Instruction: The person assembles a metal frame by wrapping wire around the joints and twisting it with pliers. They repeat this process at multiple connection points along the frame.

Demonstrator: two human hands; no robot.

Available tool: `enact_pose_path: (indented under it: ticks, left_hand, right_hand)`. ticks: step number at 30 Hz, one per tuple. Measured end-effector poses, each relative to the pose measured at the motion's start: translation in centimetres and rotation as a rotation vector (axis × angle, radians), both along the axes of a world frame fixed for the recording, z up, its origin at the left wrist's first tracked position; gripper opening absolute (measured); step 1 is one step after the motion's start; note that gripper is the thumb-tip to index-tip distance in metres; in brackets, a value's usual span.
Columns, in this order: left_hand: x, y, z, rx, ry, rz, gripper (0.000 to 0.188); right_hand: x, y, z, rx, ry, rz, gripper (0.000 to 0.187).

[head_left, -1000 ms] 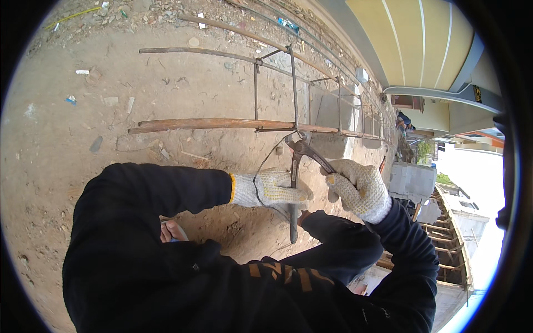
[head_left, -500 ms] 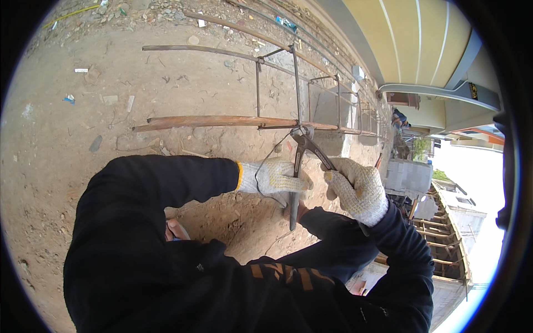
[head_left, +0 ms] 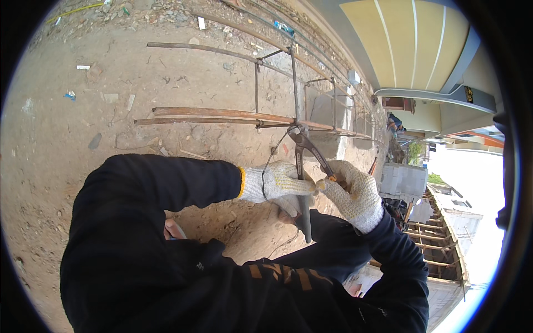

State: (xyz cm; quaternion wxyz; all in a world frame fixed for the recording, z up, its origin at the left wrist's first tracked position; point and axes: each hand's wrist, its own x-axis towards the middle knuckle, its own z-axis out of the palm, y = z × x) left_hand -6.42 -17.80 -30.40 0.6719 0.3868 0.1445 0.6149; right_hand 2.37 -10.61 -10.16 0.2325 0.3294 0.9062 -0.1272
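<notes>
A pair of dark steel pincers [head_left: 305, 145] points away from me, its jaws at a joint of the rusty rebar frame [head_left: 222, 114]. My left hand [head_left: 284, 180], in a white knit glove with a yellow cuff, is closed around one handle, whose end sticks out below the fingers. The other handle is gripped by my gloved right hand [head_left: 354, 195], its fingertips close to my left hand. From the jaws a thin dark tie wire [head_left: 271, 152] curves down across my left glove. What the jaws bite on is too small to make out.
The frame's long bars and square stirrups [head_left: 294, 83] run away to the right above the dirt ground [head_left: 111, 133]. A concrete block [head_left: 327, 111] lies under them. Farther right are a crouching person [head_left: 395, 122], a grey block wall [head_left: 402, 178] and a wooden framework [head_left: 438, 238].
The pincers' handles have come closer together, and the left handle's end has swung right. My right hand has moved slightly left toward my left hand. Two near bars now show apart at their left ends.
</notes>
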Motion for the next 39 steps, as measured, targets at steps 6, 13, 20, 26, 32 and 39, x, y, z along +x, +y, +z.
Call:
enact_pose_path:
  ticks: [6, 13, 20, 26, 32, 39]
  left_hand:
    - [1.0, 0.4, -0.7, 0.031, 0.099, -0.065, 0.035]
    - [0.8, 0.5, -0.9, 0.011, 0.444, 0.183, 0.036]
    - [-0.1, 0.2, -1.3, 0.231, 0.425, 0.165, 0.035]
    - [-1.1, 0.0, -2.3, 0.027, -0.553, 0.041, 0.037]
    - [-1.8, 1.2, 2.5, -0.205, -0.918, -0.024, 0.054]
    - [-1.4, 2.1, 4.3, -0.312, -0.982, 0.095, 0.048]
  right_hand:
    - [3.0, -1.2, 0.0, -0.595, -0.023, -0.57, 0.03]
    - [4.9, -1.1, -1.7, -1.085, 0.053, -0.832, 0.038]
    - [6.4, 0.7, -2.6, -1.399, 0.154, -0.862, 0.04]
    - [6.1, 1.5, -3.3, -1.047, -0.012, -0.848, 0.032]
    - [5.8, 1.4, -3.2, -0.902, -0.04, -0.785, 0.033]
    - [11.4, 0.1, -7.5, -0.72, 0.977, -0.96, 0.066]
